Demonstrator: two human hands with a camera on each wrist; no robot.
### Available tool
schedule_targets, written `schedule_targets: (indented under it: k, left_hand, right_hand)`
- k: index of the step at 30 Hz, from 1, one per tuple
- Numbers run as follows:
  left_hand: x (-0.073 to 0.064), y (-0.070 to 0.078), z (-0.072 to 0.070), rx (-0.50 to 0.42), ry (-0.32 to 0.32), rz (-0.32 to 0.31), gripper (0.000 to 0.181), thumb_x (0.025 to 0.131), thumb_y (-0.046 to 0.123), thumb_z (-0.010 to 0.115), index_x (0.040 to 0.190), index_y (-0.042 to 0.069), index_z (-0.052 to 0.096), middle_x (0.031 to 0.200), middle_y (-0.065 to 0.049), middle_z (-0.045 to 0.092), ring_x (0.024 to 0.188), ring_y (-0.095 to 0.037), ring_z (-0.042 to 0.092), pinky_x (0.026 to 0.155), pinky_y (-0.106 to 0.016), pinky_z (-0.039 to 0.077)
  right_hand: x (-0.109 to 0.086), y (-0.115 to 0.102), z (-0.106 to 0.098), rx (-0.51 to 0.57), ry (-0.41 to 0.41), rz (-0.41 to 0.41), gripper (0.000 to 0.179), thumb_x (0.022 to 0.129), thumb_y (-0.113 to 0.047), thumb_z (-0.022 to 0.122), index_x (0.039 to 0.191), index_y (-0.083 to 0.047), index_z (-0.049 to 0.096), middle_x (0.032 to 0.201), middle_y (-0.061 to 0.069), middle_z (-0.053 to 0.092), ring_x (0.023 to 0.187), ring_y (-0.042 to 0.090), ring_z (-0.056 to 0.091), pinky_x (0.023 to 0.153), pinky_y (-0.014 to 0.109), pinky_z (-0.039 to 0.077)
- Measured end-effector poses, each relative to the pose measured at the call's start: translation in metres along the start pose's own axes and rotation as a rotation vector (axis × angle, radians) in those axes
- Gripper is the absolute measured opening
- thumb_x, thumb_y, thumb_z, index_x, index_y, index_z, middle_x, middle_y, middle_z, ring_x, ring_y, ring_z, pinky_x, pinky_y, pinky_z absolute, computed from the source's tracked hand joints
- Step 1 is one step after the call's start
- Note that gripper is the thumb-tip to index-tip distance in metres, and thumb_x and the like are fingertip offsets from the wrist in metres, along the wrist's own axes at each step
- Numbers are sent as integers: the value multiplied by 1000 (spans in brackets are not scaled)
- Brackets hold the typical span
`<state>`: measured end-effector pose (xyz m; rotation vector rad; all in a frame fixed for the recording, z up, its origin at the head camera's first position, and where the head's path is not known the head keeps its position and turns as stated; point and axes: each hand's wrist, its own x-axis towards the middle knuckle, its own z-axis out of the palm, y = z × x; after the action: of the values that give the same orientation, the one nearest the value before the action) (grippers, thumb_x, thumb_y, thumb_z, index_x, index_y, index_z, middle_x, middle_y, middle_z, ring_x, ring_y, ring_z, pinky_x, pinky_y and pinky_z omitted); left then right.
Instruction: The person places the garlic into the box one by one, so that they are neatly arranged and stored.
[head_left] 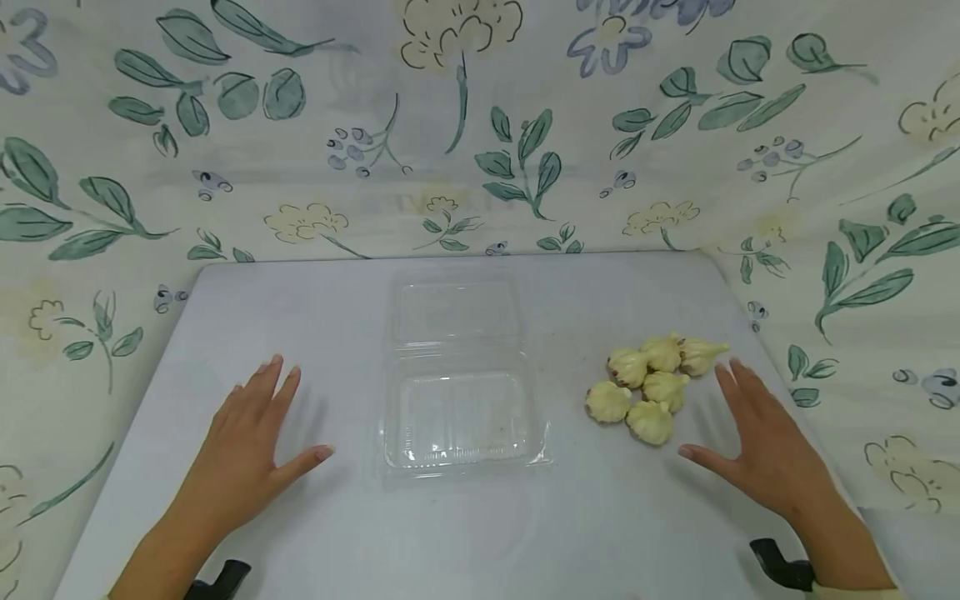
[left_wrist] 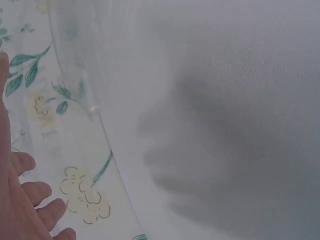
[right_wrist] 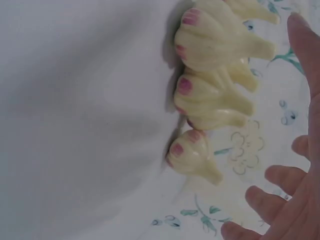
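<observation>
A clear plastic clamshell box (head_left: pixel 463 462) lies opened out on the white table, its lid (head_left: pixel 459 312) folded back toward the far edge. To its right sit several pale yellow garlic bulbs (head_left: pixel 650 422) in a loose cluster; the right wrist view shows pink marks on these bulbs (right_wrist: pixel 207 40). My left hand (head_left: pixel 251 450) hovers left of the box with fingers spread, holding nothing. Just right of the bulbs is my right hand (head_left: pixel 772 442), also spread and holding nothing. In the left wrist view, the left hand's fingertips (left_wrist: pixel 50 212) show at the lower left.
The white table (head_left: pixel 450 542) has its far edge against a floral cloth (head_left: pixel 517 150), which hangs behind and spreads to both sides. A black strap (head_left: pixel 782 567) sits at the right wrist, and another black piece (head_left: pixel 225 577) at the left wrist.
</observation>
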<state>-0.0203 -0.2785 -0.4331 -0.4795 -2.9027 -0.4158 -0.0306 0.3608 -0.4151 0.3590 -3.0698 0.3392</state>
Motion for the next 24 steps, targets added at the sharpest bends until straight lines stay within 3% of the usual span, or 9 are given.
schedule_targets:
  k: [4,7,10,13,16,20,24]
  left_hand:
    - [3,7,4,0,18,27,110,86,57,80,166,8,23,170,-19,24,154,-41,25,128,-50,5]
    - [9,13,6,-14,48,32,102,86,49,83,163,6,32,159,-21,44,143,-42,43,122,-57,26]
    - [16,21,7,-36,63,8,86,88,40,84,156,5,44,145,-21,58,129,-44,55,107,-64,43]
    - [19,29,9,-125,58,-50,67,93,32,81,148,5,55,134,-19,67,122,-42,61,99,-65,49]
    - [20,36,14,-283,45,-136,51,99,27,75,144,7,59,128,-12,71,118,-36,65,95,-63,53]
    - [19,42,21,-447,14,-254,44,105,31,66,143,8,60,126,-4,72,115,-29,67,90,-59,56]
    - [20,45,23,-559,-25,-344,45,108,41,59,141,9,62,125,-1,73,113,-23,69,92,-40,56]
  right_hand:
    - [4,-5,1,8,-8,-10,124,82,-61,84,168,-10,11,169,26,18,147,53,30,102,76,37]
    - [8,-8,1,26,-26,-11,116,85,-60,81,167,-9,17,163,29,30,141,55,38,100,75,40]
    - [13,-9,1,45,-58,1,106,88,-59,79,164,-6,27,157,31,39,136,56,43,101,74,41]
    - [14,-10,3,74,-71,18,97,90,-57,78,158,-3,36,152,33,44,133,56,45,100,74,41]
    - [13,-11,5,100,-52,16,87,90,-50,80,152,0,45,147,34,49,129,56,48,96,73,44]
    - [15,-13,8,115,-30,10,77,90,-46,82,145,0,53,138,29,56,116,49,60,87,66,52]
    - [18,-17,10,124,-34,23,71,92,-45,81,141,1,57,126,21,62,102,39,66,79,58,57]
